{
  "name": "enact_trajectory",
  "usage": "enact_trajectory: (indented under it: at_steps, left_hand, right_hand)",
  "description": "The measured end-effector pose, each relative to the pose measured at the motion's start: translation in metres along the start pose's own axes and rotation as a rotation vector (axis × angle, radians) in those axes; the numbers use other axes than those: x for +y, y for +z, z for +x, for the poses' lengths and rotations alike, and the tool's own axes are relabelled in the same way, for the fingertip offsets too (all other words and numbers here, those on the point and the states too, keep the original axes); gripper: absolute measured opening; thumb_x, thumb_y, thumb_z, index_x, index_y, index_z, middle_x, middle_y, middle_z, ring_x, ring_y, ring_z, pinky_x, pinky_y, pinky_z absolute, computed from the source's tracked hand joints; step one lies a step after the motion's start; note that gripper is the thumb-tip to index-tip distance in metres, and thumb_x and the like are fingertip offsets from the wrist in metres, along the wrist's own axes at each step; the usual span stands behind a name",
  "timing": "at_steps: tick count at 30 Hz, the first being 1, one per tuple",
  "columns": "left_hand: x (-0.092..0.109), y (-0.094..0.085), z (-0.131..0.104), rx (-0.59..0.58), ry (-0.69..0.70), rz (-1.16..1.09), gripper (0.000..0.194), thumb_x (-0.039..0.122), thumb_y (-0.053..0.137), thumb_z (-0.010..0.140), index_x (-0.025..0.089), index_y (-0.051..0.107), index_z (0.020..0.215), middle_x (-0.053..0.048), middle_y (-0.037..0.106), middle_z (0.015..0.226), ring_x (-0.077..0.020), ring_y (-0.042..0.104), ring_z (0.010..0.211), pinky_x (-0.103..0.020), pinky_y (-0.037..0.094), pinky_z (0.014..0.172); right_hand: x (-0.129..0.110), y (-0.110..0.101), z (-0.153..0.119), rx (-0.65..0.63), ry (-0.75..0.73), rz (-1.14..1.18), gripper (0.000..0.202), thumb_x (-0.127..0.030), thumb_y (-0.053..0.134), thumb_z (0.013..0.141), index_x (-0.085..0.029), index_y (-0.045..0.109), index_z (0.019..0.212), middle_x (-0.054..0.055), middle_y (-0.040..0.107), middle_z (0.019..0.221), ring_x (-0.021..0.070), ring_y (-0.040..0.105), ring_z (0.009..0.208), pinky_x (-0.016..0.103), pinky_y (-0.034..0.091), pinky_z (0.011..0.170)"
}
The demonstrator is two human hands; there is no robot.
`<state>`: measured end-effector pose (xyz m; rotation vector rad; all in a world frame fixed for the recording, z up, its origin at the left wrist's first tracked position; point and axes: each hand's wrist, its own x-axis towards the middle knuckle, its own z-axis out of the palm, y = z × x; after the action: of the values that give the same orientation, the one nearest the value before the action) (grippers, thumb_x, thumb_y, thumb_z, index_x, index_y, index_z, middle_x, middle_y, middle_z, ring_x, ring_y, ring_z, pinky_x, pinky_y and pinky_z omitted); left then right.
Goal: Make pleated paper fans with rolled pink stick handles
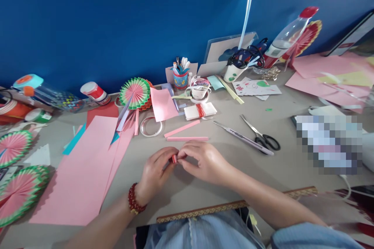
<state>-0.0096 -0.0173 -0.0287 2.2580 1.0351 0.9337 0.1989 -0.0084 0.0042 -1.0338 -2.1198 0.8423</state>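
Note:
My left hand [157, 167], with a red bead bracelet [134, 199] at its wrist, pinches a small red and pink piece [174, 158] above the grey table. Close against it on the right is my right hand [201, 160], its thumb and forefinger pressed together at the piece's edge; whether they grip it is too small to tell. Two narrow pink strips [187, 139] lie just beyond my hands. A roll of tape [151, 126] rests behind my left hand. Right of my right hand are a craft knife [244, 137] and black-handled scissors [261, 134].
Large pink sheets [78, 179] cover the left side, beside pleated paper rosettes [22, 192]. Along the blue wall stand a pen cup [180, 79], a white cup [233, 73] and a leaning bottle [284, 41]. More pink paper [315, 85] lies at the right.

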Motion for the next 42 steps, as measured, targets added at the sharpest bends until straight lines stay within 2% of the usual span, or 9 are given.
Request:
enact_trajectory:
  at_steps: [9,13,17,22,29,33,36,39,42]
  left_hand:
    - [-0.002,0.002,0.000,0.014,0.057,0.159,0.021,0.012,0.054,0.095,0.017,0.062,0.113,-0.010,0.072,0.108,-0.0203,0.068,0.099,-0.030,0.054,0.090]
    - [-0.001,0.003,0.001,0.011,0.056,0.127,0.021,0.012,0.055,0.095,0.017,0.062,0.114,-0.010,0.071,0.108,-0.0198,0.068,0.100,-0.030,0.054,0.091]
    - [0.001,0.003,0.001,0.001,-0.005,-0.010,0.018,0.013,0.055,0.095,0.019,0.063,0.111,-0.008,0.071,0.107,-0.0179,0.068,0.100,-0.028,0.054,0.089]
    - [0.001,0.003,0.000,0.037,-0.072,-0.097,0.016,0.020,0.062,0.094,0.020,0.064,0.110,-0.006,0.073,0.104,-0.0170,0.068,0.097,-0.026,0.054,0.087]
    - [0.002,0.000,0.001,0.070,-0.227,-0.268,0.016,0.026,0.063,0.093,0.019,0.069,0.107,-0.007,0.073,0.105,-0.0200,0.068,0.099,-0.030,0.054,0.087]
    - [-0.006,0.001,0.000,0.144,-0.373,-0.553,0.021,0.032,0.061,0.095,0.017,0.069,0.108,-0.008,0.072,0.103,-0.0167,0.067,0.080,-0.026,0.055,0.069]
    - [-0.015,0.003,-0.002,0.246,-0.430,-0.764,0.023,0.033,0.062,0.095,0.015,0.068,0.109,-0.009,0.072,0.104,-0.0142,0.064,0.074,-0.025,0.054,0.065]
    - [-0.020,0.001,-0.002,0.302,-0.468,-0.830,0.025,0.036,0.064,0.094,0.015,0.069,0.105,-0.010,0.071,0.105,-0.0145,0.063,0.074,-0.025,0.053,0.064]
    - [-0.021,-0.002,-0.001,0.303,-0.505,-0.815,0.027,0.040,0.066,0.092,0.015,0.070,0.103,-0.010,0.072,0.104,-0.0138,0.062,0.070,-0.026,0.053,0.063]
  right_hand:
    - [0.000,0.004,-0.002,0.075,-0.152,-0.206,0.012,-0.012,0.054,0.088,-0.019,0.062,0.084,0.005,0.070,0.084,0.0197,0.063,0.081,0.032,0.045,0.080]
    - [0.001,0.009,-0.001,0.147,-0.182,-0.157,0.013,-0.010,0.053,0.084,-0.020,0.059,0.079,0.003,0.066,0.077,0.0187,0.059,0.076,0.032,0.045,0.080]
    - [0.004,0.011,0.000,0.147,-0.081,0.035,0.013,-0.008,0.056,0.079,-0.021,0.056,0.077,0.000,0.066,0.076,0.0157,0.058,0.072,0.028,0.044,0.072]
    - [0.003,0.006,0.000,0.130,0.070,0.182,0.011,-0.012,0.057,0.079,-0.021,0.056,0.073,-0.001,0.063,0.072,0.0143,0.057,0.071,0.024,0.042,0.066]
    - [0.003,0.001,0.001,0.121,0.171,0.248,0.009,-0.013,0.055,0.078,-0.021,0.055,0.073,-0.001,0.062,0.073,0.0140,0.056,0.072,0.021,0.036,0.057]
    - [0.010,-0.008,0.002,0.247,0.254,0.252,0.008,-0.015,0.054,0.079,-0.020,0.056,0.073,-0.001,0.060,0.071,0.0135,0.055,0.067,0.021,0.033,0.051]
    - [0.018,-0.021,0.005,0.359,0.280,0.252,0.008,-0.017,0.053,0.079,-0.020,0.056,0.072,-0.001,0.058,0.070,0.0137,0.053,0.065,0.023,0.036,0.054]
    - [0.025,-0.039,0.005,0.419,0.301,0.181,0.007,-0.020,0.053,0.079,-0.021,0.056,0.074,-0.001,0.058,0.070,0.0142,0.053,0.065,0.023,0.037,0.054]
    - [0.033,-0.059,0.001,0.377,0.324,-0.082,0.006,-0.021,0.055,0.081,-0.021,0.058,0.075,0.000,0.062,0.074,0.0155,0.057,0.068,0.023,0.036,0.054]
